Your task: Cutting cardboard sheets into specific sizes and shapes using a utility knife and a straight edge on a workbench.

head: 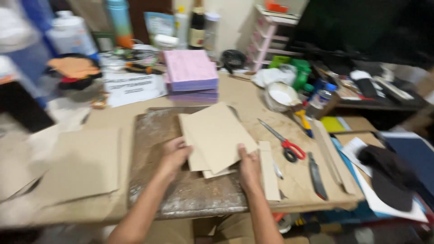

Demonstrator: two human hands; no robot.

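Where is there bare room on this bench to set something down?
Bare patches: the worn metal-topped board left of the left hand, and bench between the purple paper stack and red-handled scissors. Crowded: the back edge and right side around the white bowl.

Even, moderately bright indoor light from above; shadows soft and short. Whole frame smeared by motion blur, heaviest at left edge and far clutter. Cardboard sheets [216,135] at centre are least blurred. Upper right corner falls dark. White bowl [281,96] slightly washed out. No hard glare.
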